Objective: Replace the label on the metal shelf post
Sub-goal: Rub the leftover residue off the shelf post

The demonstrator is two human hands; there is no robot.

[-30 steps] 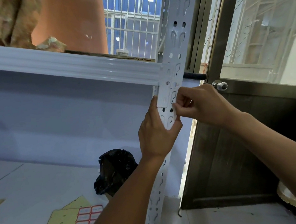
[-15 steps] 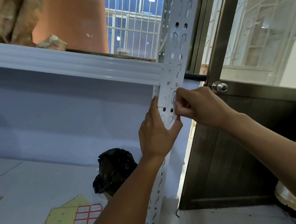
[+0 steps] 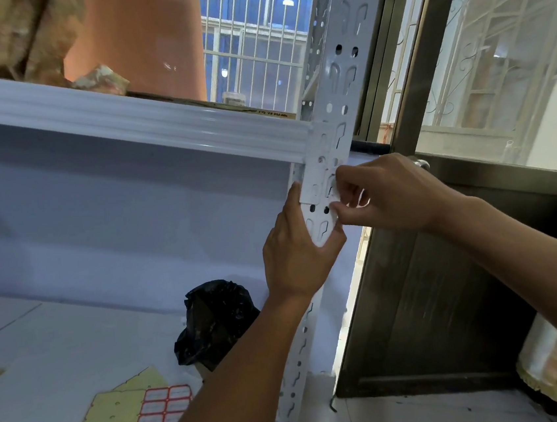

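Observation:
The white perforated metal shelf post [image 3: 342, 77] runs up the middle of the view. A pale, near-white label [image 3: 318, 179] lies on its face just below the shelf beam [image 3: 130, 123]. My left hand [image 3: 295, 250] wraps around the post below the label, thumb along the left edge. My right hand [image 3: 389, 195] pinches the label's lower right corner with thumb and fingertips. A yellow backing sheet with several red-bordered labels [image 3: 161, 415] lies on the lower shelf.
A crumpled black plastic bag [image 3: 213, 324] sits on the lower shelf beside the post. A dark metal door [image 3: 451, 295] with a round knob [image 3: 420, 163] stands right of the post. An orange cylinder [image 3: 135, 40] stands on the upper shelf.
My right hand's fingers have shifted slightly at the label's right edge, working its corner. My left hand has kept its hold on the post.

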